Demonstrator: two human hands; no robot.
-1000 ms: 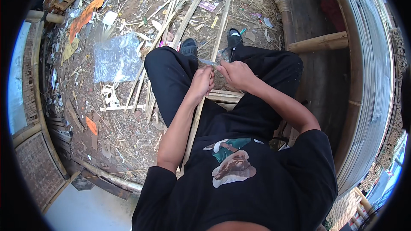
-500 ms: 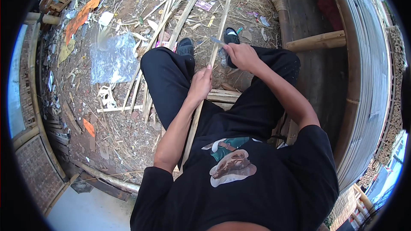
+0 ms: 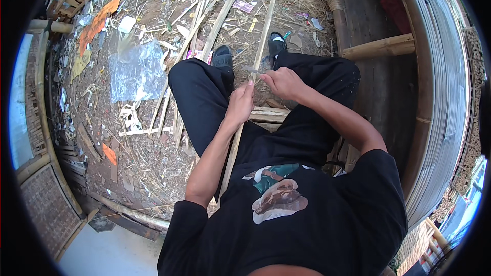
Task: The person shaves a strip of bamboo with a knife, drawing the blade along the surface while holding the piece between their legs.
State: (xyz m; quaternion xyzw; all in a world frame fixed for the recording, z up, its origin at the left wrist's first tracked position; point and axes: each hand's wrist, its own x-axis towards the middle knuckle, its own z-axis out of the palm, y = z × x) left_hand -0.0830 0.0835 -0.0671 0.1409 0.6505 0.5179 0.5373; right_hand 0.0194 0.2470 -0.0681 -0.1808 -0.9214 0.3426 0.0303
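Evidently stiff, light and splintery, the long bamboo strip (image 3: 255, 66) runs from lap to littered ground. Left hand (image 3: 240, 105) clenches it mid-length; right hand (image 3: 281, 83) grips a small knife (image 3: 254, 70) against it. Best held behind the blade.

Head-worn fisheye — steeply downward, close

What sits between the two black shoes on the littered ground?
In the head view, the long pale bamboo strip runs between the left black shoe and the right black shoe, over straw-littered dirt; both hands hold it lower down.
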